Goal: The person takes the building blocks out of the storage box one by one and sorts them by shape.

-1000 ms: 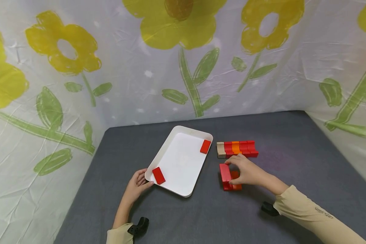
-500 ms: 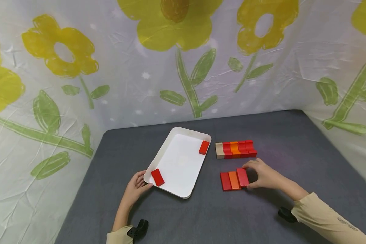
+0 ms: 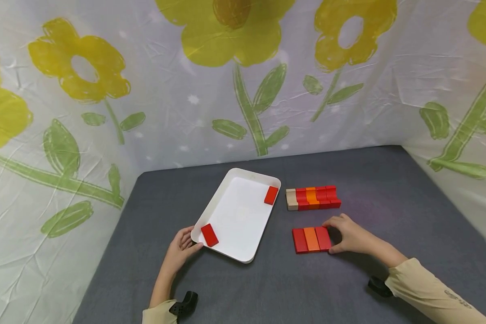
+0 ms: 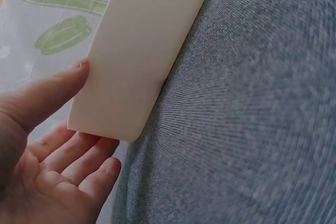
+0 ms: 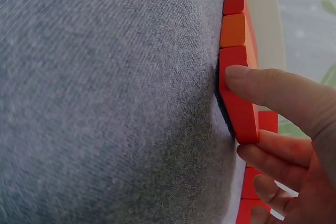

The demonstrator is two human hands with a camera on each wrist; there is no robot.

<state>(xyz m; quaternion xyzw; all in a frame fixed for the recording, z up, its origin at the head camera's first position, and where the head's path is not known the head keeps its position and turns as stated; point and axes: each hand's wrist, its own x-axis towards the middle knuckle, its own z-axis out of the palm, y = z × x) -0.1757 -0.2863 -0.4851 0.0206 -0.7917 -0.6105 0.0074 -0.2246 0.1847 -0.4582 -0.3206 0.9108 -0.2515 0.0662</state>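
Note:
At the right end of a short row, my right hand (image 3: 350, 235) pinches a red block (image 3: 323, 238) by its two ends, thumb at the near end. Next to it lie an orange block (image 3: 311, 239) and another red block (image 3: 300, 240), flat and side by side. In the right wrist view the thumb presses the end of the held red block (image 5: 239, 98). My left hand (image 3: 179, 249) holds the near left corner of a white tray (image 3: 247, 260), its thumb at the rim in the left wrist view and its fingers against the tray wall (image 4: 126, 66).
One red block (image 3: 209, 235) lies in the tray's near left corner, another red block (image 3: 271, 195) by its far right side. Behind the short row stands a line of red and orange hollowed blocks (image 3: 312, 198) with a beige block (image 3: 291, 199) at its left end.
My right hand has carried the red block rightward from over the other two, then lowered it flat at the row's right end. The left hand keeps its place at the tray corner.

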